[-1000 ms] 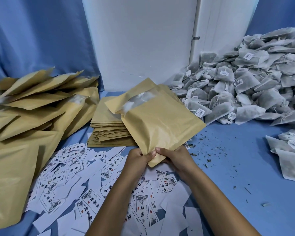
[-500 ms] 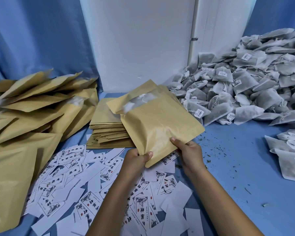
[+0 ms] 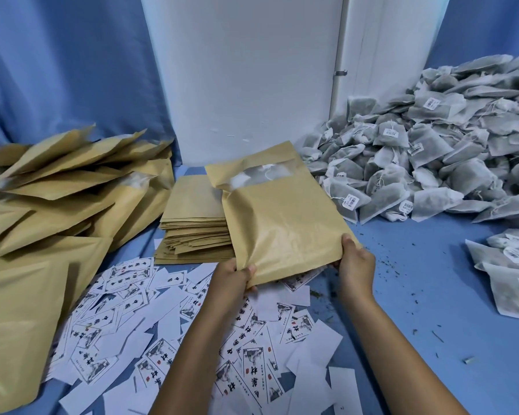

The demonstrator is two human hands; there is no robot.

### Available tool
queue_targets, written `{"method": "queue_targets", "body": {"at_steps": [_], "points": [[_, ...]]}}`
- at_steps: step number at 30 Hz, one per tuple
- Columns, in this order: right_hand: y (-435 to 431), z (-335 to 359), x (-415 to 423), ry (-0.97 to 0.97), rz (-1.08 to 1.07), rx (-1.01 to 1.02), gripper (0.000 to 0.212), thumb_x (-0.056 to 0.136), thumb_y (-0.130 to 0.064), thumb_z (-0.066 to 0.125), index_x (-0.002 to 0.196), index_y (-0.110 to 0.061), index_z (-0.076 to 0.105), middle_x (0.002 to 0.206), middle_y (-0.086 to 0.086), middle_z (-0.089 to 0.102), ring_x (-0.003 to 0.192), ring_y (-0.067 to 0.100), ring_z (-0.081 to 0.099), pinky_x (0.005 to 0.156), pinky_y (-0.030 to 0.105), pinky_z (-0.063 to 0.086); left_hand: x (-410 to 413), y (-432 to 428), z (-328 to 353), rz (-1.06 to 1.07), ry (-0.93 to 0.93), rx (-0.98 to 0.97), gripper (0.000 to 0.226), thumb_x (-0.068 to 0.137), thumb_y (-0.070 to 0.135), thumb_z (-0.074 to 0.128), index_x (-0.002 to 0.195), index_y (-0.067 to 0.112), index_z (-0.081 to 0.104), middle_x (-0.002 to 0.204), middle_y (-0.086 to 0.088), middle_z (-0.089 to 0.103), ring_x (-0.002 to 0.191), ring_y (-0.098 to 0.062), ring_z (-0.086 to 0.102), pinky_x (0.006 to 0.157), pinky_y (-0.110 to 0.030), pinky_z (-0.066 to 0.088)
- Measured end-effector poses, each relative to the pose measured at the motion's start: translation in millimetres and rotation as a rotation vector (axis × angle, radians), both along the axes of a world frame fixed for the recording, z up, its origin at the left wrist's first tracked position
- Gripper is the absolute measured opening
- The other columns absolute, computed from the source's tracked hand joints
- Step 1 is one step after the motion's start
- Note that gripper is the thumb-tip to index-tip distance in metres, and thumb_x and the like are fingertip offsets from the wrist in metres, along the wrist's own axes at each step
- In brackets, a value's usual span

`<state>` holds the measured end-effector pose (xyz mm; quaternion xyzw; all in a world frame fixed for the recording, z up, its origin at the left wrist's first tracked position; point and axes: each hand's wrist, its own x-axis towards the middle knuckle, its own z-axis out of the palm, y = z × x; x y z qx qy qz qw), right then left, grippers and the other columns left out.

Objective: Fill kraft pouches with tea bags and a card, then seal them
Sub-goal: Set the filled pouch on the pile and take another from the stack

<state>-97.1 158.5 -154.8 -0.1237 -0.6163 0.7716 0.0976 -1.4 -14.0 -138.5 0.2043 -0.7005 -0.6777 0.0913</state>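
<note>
Pinching the near bottom corners, left hand (image 3: 232, 275) and right hand (image 3: 355, 259) hold the filled kraft pouch (image 3: 285, 223). It looks light, soft and crinkly; corner holds suit it.

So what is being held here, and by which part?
A filled kraft pouch, held by its near bottom edge: the left hand grips the left corner, the right hand the right corner.

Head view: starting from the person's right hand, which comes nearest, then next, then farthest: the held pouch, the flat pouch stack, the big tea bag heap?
From the right hand:
1. Held pouch, gripped at its near corner.
2. Flat pouch stack, to the left, beyond the pouch.
3. Tea bag heap, far right by the wall.
</note>
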Motion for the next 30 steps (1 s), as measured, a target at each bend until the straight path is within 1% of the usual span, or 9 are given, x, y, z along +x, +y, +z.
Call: {"method": "queue_targets", "body": {"at_steps": [2,5,12,16,18,20,23,26,30], "points": [[-4,-1,2,0.076,0.001,0.125,0.043,0.1,-0.027,0.045,0.059,-0.015,0.037,0.05,-0.004,0.039,0.045,0.011,0.037,0.047,0.024,0.033,-1,-1,1,0.125,0.061,0.041,0.022,0.1,0.014,0.045,0.087,0.013,0.063,0.064,-0.002,0.059,0.043,-0.005,0.05,0.05,-0.021,0.043],[-8,-2,5,0.125,0.041,0.117,0.039,0.101,-0.021,0.036,0.064,-0.012,0.041,0.052,0.003,0.041,0.043,0.015,0.04,0.042,0.023,0.035,-1,1,2,0.161,0.098,0.162,0.018,0.098,0.021,0.05,0.095,0.007,0.062,0.066,-0.003,0.061,0.047,-0.008,0.054,0.047,-0.02,0.047],[-3,7,5,0.251,0.062,0.554,0.026,0.103,-0.016,0.03,0.091,-0.007,0.052,0.068,0.005,0.052,0.06,0.017,0.05,0.051,0.022,0.037,-3,18,4,0.166,0.056,-0.07,0.028,0.102,0.013,0.037,0.123,-0.001,0.05,0.066,-0.007,0.054,0.039,-0.003,0.049,0.037,-0.015,0.04],[-16,26,10,0.287,0.078,0.352,0.02,0.103,-0.016,0.031,0.106,-0.015,0.051,0.072,-0.001,0.052,0.047,-0.001,0.051,0.046,0.013,0.039,-8,13,26,0.236,0.137,0.012,0.024,0.103,0.012,0.035,0.116,0.006,0.054,0.071,-0.004,0.056,0.036,0.001,0.048,0.036,-0.014,0.04],[-31,38,10,0.261,0.116,0.218,0.02,0.104,-0.02,0.031,0.108,-0.019,0.051,0.079,-0.002,0.053,0.051,0.002,0.05,0.048,0.02,0.042,-9,-1,40,0.25,0.178,-0.057,0.021,0.102,0.012,0.036,0.107,0.005,0.055,0.069,-0.004,0.056,0.036,0.0,0.049,0.037,-0.015,0.041],[-51,50,10,0.253,0.131,0.116,0.022,0.104,-0.021,0.032,0.109,-0.019,0.053,0.082,-0.006,0.052,0.059,0.008,0.047,0.045,0.016,0.042,-6,-21,53,0.258,0.211,-0.126,0.018,0.102,0.013,0.037,0.099,0.007,0.054,0.066,-0.002,0.057,0.037,-0.002,0.051,0.039,-0.02,0.043],[-87,60,13,0.208,0.173,0.027,0.022,0.104,-0.022,0.034,0.105,-0.02,0.055,0.075,-0.007,0.052,0.05,0.005,0.048,0.038,0.015,0.04,7,-56,62,0.289,0.255,-0.153,0.018,0.101,0.014,0.039,0.092,0.022,0.053,0.072,-0.001,0.057,0.04,-0.002,0.053,0.041,-0.02,0.046],[-133,60,26,0.189,0.284,-0.019,0.025,0.104,-0.02,0.033,0.094,-0.026,0.055,0.068,0.0,0.049,0.038,0.001,0.044,0.035,0.016,0.037,28,-93,60,0.362,0.243,-0.109,0.014,0.101,0.014,0.04,0.101,0.018,0.053,0.078,-0.003,0.058,0.04,-0.002,0.054,0.04,-0.018,0.046],[-207,80,43,0.188,0.432,-0.136,0.025,0.104,-0.014,0.031,0.093,-0.016,0.053,0.061,0.003,0.043,0.034,0.003,0.039,0.033,0.015,0.033,54,-149,71,0.512,0.29,0.004,0.016,0.101,0.012,0.041,0.111,0.011,0.052,0.084,-0.004,0.058,0.045,-0.005,0.054,0.042,-0.016,0.046]]}}
